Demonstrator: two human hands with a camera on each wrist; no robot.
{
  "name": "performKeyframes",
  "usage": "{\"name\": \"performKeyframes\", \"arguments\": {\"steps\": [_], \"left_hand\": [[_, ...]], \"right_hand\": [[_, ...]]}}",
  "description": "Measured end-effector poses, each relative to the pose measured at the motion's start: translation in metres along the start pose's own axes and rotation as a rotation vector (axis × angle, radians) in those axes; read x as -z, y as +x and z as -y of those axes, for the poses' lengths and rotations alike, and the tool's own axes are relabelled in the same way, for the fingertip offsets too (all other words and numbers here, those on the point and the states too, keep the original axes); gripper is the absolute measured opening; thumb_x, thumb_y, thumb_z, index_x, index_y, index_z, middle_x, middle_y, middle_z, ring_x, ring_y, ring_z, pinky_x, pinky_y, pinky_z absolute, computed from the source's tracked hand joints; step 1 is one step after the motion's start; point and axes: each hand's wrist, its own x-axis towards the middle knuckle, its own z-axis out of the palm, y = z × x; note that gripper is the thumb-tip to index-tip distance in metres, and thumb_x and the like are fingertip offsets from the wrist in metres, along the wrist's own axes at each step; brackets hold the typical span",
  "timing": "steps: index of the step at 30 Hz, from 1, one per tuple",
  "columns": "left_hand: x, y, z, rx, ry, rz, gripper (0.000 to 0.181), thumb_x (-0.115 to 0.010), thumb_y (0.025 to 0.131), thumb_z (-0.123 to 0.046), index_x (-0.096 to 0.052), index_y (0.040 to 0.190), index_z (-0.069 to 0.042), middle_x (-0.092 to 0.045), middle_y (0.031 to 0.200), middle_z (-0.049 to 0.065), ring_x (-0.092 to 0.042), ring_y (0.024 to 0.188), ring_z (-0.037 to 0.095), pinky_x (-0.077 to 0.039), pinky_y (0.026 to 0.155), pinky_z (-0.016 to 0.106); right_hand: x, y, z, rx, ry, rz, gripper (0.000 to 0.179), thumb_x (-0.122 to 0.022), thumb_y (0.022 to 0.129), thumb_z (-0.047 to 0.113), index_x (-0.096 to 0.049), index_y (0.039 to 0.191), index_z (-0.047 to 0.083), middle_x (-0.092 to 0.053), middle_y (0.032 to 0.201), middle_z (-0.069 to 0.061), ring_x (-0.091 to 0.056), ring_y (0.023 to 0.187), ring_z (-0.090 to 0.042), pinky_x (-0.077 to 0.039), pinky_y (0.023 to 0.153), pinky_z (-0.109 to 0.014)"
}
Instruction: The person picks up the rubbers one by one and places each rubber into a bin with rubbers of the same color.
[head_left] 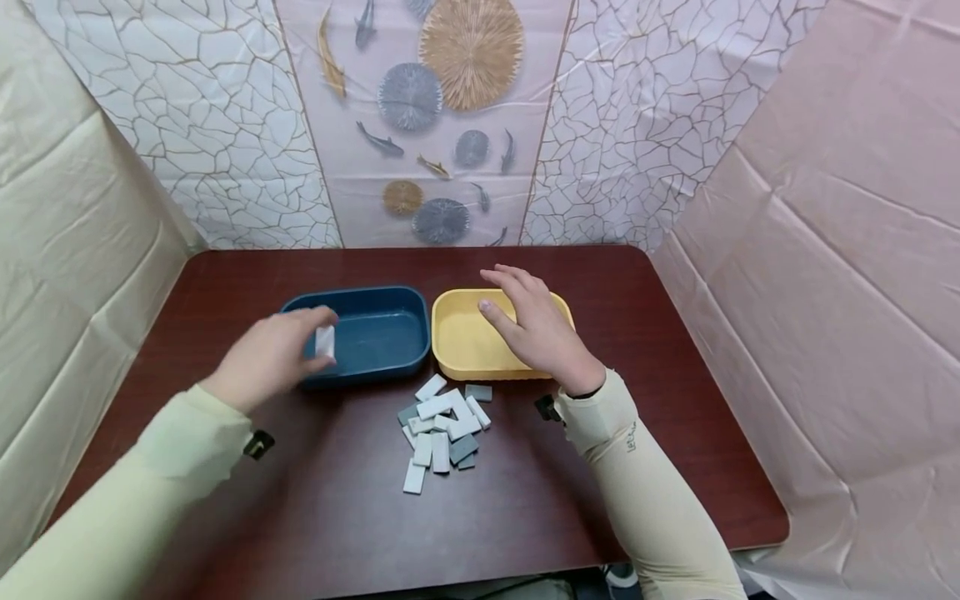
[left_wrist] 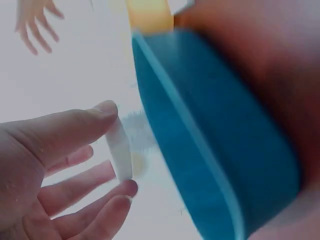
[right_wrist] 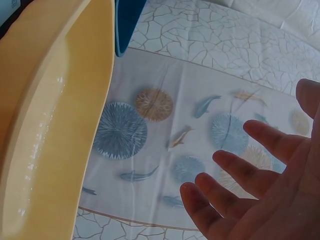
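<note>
Over the left end of the blue tray, my left hand pinches a white rectangular tile between thumb and fingertips. In the left wrist view the tile shows edge-on, beside the tray's rim. My right hand is above the yellow tray, fingers spread and holding nothing; the right wrist view shows its loose fingers beside that tray. A heap of white and grey tiles lies on the table in front of the two trays.
Both trays stand side by side on a dark red-brown table. Behind it hangs a patterned cloth, with pale cloth walls at the sides. A dark wrist camera sits at the left sleeve.
</note>
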Motion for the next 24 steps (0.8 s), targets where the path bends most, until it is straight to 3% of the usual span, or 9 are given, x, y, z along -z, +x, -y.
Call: {"name": "performKeyframes", "arguments": {"steps": [4,11,14,17,21,24], "left_hand": [[0.009,0.030,0.020,0.017,0.050,0.061,0.056,-0.096,0.088,-0.019,-0.070,0.135,-0.006,-0.074,0.126,0.018,-0.068,0.107,0.036,-0.060,0.092,0.059],[-0.005,0.073,0.052,0.040,0.089,0.227,0.046,-0.094,0.089,-0.013,-0.072,0.128,-0.001,-0.073,0.122,0.020,-0.067,0.103,0.036,-0.060,0.091,0.060],[-0.013,0.081,0.060,0.050,0.127,0.287,0.041,-0.094,0.088,-0.013,-0.075,0.123,0.000,-0.074,0.115,0.018,-0.068,0.097,0.032,-0.062,0.087,0.057],[-0.021,0.087,0.065,0.030,0.185,0.326,0.037,-0.096,0.087,-0.014,-0.077,0.116,-0.002,-0.075,0.108,0.014,-0.068,0.089,0.028,-0.063,0.081,0.054],[-0.030,0.093,0.066,0.000,0.230,0.349,0.034,-0.096,0.086,-0.014,-0.077,0.112,-0.003,-0.076,0.103,0.012,-0.068,0.081,0.024,-0.063,0.076,0.051],[-0.034,0.097,0.065,0.002,0.239,0.351,0.033,-0.095,0.087,-0.013,-0.078,0.113,-0.002,-0.077,0.103,0.012,-0.068,0.079,0.023,-0.064,0.075,0.051]], "right_hand": [[-0.001,-0.003,-0.003,0.000,0.004,-0.003,0.056,-0.056,0.115,0.042,-0.053,0.162,0.011,-0.043,0.170,-0.014,-0.035,0.159,-0.036,-0.029,0.126,-0.058],[-0.001,-0.006,-0.002,0.041,0.005,-0.023,0.054,-0.060,0.114,0.040,-0.057,0.158,0.010,-0.050,0.164,-0.013,-0.044,0.153,-0.033,-0.036,0.124,-0.055],[-0.005,-0.008,0.004,0.088,-0.005,-0.018,0.045,-0.066,0.112,0.036,-0.067,0.147,0.009,-0.066,0.147,-0.008,-0.063,0.131,-0.026,-0.049,0.111,-0.048],[-0.013,-0.014,0.012,0.133,-0.048,0.021,0.028,-0.071,0.109,0.032,-0.079,0.127,0.012,-0.078,0.115,0.001,-0.072,0.099,-0.015,-0.057,0.089,-0.037],[-0.031,-0.021,0.023,0.151,-0.148,0.098,0.014,-0.076,0.106,0.033,-0.080,0.103,0.019,-0.073,0.086,0.011,-0.068,0.078,-0.007,-0.055,0.073,-0.031],[-0.047,-0.026,0.026,0.130,-0.212,0.148,0.016,-0.077,0.105,0.036,-0.078,0.099,0.021,-0.071,0.080,0.013,-0.066,0.073,-0.007,-0.054,0.068,-0.031]]}}
